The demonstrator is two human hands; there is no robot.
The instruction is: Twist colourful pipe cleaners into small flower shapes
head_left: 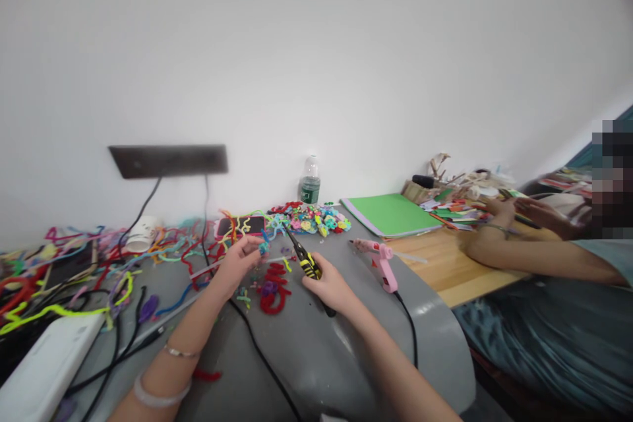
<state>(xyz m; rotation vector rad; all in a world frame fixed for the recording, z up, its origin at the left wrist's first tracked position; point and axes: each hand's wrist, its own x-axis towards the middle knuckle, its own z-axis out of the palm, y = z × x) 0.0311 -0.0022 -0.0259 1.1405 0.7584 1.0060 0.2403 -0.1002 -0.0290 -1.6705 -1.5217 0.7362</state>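
Between the fingertips of my left hand [241,265] is a small blue pipe-cleaner piece [264,247], its exact shape blurred. My right hand [330,282] is closed around the black-and-yellow handles of a pair of pliers [307,262]. The pliers' jaws point up and left, to the right of the blue piece and apart from it. On the grey table [356,336] below my hands lies a coiled red pipe cleaner [273,297] with a purple bit in it. A pink glue gun [380,260] rests to the right of my right hand.
Tangled pipe cleaners [173,241], black cables and a white box [52,366] crowd the left. Behind stand a paper cup [142,235], a phone [248,225], a pile of colourful buttons [316,219] and a water bottle [310,183]. Green paper [390,212] lies right, near another person's arms [519,258].
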